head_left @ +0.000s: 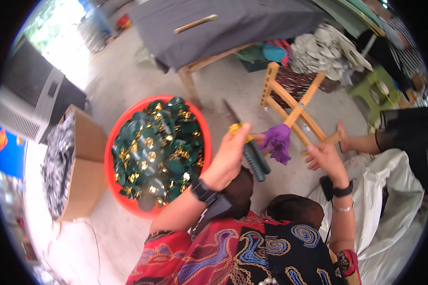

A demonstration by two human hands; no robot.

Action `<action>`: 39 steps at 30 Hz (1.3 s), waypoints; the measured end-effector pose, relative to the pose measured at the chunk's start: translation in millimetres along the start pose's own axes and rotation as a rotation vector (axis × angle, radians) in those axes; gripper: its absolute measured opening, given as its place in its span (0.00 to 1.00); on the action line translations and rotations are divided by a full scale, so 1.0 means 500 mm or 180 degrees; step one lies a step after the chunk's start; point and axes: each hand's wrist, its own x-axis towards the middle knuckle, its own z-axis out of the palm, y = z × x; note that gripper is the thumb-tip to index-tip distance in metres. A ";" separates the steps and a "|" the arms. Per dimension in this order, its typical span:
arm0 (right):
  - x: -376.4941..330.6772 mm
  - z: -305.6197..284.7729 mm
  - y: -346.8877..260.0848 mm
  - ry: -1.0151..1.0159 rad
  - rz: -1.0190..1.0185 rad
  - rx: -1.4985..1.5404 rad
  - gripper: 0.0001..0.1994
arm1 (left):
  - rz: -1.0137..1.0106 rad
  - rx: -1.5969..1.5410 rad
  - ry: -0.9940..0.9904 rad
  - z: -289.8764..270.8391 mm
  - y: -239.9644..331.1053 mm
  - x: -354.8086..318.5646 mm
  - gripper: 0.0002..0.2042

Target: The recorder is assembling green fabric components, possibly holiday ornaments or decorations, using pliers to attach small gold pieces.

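Note:
My left hand (228, 154) is closed around a green-handled tool (257, 164) with a yellow part and a dark pointed blade; blur hides its exact kind. Just right of those fingers is a crumpled purple cloth (276, 144), and I cannot tell whether the same hand grips it. My right hand (322, 160) has its fingers wrapped round the lower end of a wooden folding frame (295, 114). That frame has crossed light-wood legs and striped dark fabric, and its far side tilts away from me.
A red tub (110, 156) of dark green discs with gold pieces sits at left, beside a cardboard box (83, 190) of grey-and-white material. A grey-covered table (233, 33) stands ahead with a stick (195, 23) on it. White sacking (390, 190), a green stool (378, 90) and another person's leg (364, 142) are at right.

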 end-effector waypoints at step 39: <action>0.018 0.146 -0.077 0.0244 -0.1178 0.1514 0.12 | 0.1804 0.6465 0.2408 -0.140 0.468 0.511 0.11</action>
